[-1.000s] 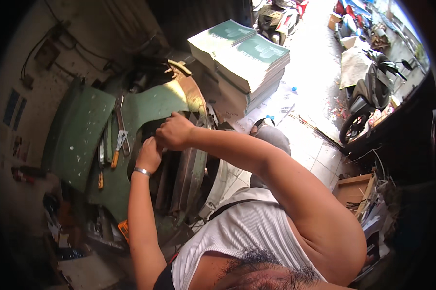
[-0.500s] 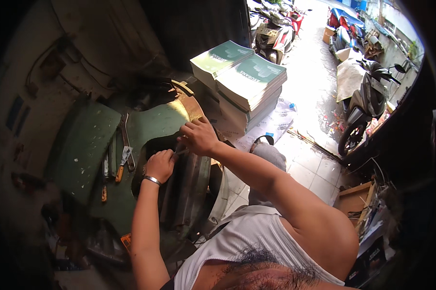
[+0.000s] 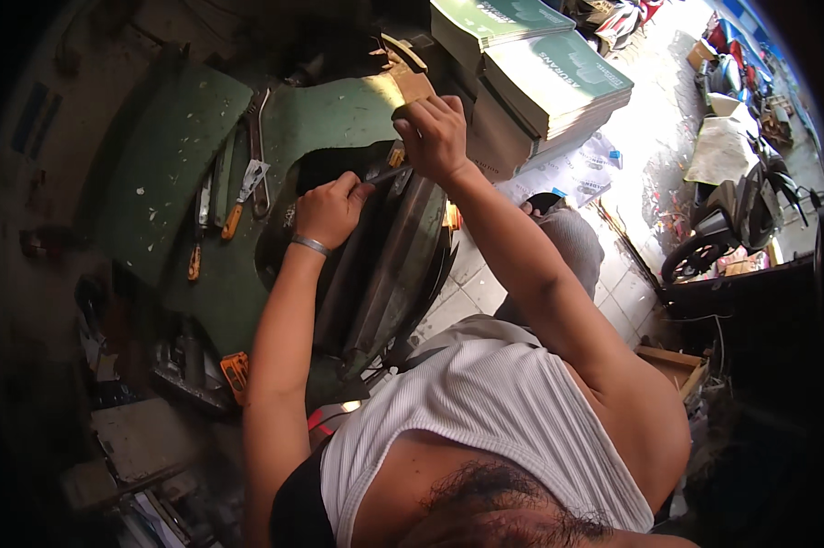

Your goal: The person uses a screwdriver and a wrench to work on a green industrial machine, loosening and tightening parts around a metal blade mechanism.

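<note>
My left hand (image 3: pixel 328 212), with a metal band at its wrist, is closed round one end of a thin grey metal bar (image 3: pixel 390 173) over the dark opening of a green machine (image 3: pixel 316 114). The bar's other end reaches the underside of my right hand (image 3: pixel 433 139). That hand's fingers are curled at the machine's edge beside a tan piece (image 3: pixel 414 84); what they grip is hidden. On the green surface to the left lie an adjustable wrench (image 3: pixel 256 151), a scraper with an orange handle (image 3: pixel 233 221) and another orange-handled tool (image 3: pixel 194 260).
Stacked green-covered books (image 3: pixel 558 87) stand beyond my right hand. Beneath them, white printed wrapping (image 3: pixel 572 173) lies on the tiled floor. An orange object (image 3: pixel 236 374) is near my left forearm. Motorcycles (image 3: pixel 731 219) stand outside at the right; a wooden box (image 3: pixel 675 365) sits lower right.
My view has shifted, so the machine and books appear higher and farther right. The hands are farther apart, and more of the grey bar shows between them.
</note>
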Tool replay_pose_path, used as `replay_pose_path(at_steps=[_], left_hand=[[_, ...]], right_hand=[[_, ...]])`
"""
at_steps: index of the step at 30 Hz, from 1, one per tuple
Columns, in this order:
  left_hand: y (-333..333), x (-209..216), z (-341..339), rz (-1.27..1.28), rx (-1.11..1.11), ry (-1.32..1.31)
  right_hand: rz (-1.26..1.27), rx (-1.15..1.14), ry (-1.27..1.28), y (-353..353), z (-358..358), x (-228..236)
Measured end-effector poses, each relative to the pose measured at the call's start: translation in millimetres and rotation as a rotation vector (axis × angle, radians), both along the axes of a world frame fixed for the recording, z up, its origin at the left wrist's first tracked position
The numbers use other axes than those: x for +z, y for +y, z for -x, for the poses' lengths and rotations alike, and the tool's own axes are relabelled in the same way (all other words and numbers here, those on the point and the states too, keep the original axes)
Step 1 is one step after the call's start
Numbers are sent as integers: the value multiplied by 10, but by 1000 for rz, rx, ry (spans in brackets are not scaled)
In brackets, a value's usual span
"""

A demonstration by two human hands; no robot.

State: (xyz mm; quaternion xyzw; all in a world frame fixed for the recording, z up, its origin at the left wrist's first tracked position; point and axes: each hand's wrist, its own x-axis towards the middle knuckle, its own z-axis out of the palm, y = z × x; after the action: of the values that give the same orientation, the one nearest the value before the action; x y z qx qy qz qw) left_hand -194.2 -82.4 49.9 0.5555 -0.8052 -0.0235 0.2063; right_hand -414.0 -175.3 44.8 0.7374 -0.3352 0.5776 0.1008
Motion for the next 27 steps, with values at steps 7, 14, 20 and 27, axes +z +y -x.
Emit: replay_pose_path(at_steps=[7, 14, 20, 27], left_hand=[[53, 45, 49, -53, 128, 1], [-68, 45, 130, -70, 210, -27], [-149, -34, -154, -24, 51, 91], [-107, -131, -224, -73, 68, 177]], right_hand=[[-33, 49, 36, -79, -26, -24], [-212, 22, 213, -161, -139, 119], [-466, 191, 677, 191, -478, 182], [-548, 321, 891, -46, -543, 203]])
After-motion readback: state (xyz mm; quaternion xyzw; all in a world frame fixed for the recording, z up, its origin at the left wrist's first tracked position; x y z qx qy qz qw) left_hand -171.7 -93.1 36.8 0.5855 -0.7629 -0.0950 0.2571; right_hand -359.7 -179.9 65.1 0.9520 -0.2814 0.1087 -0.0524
